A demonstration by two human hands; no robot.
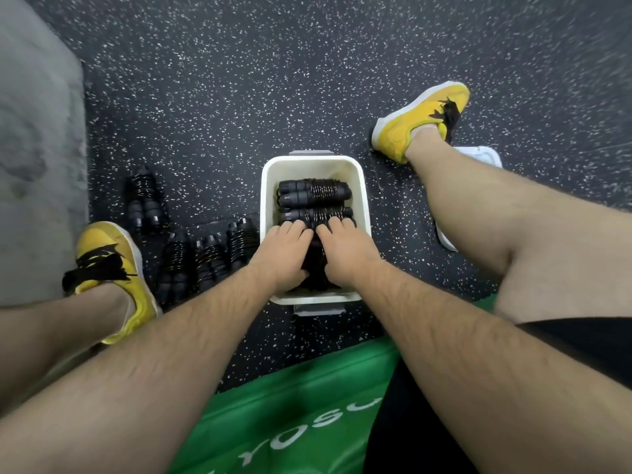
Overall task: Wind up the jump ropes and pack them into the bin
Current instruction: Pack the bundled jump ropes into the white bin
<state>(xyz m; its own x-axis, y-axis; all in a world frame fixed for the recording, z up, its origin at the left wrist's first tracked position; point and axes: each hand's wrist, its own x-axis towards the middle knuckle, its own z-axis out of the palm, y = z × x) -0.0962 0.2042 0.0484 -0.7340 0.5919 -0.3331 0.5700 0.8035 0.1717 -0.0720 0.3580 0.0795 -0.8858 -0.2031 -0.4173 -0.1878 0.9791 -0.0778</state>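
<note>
The white bin [265, 200] stands on the speckled floor [239, 80] at frame centre. Two wound jump ropes [313, 193] lie across its far half, toward 12 o'clock. Both hands reach into the near half. The left hand [284, 254] and the right hand [345, 251] sit side by side, grip curled around a dark rope bundle [316, 265] between them, fingertips over its far edge. Four more wound ropes [205, 261] lie on the floor at 9 o'clock of the bin. A green mat [290, 405] lies at 6 o'clock.
</note>
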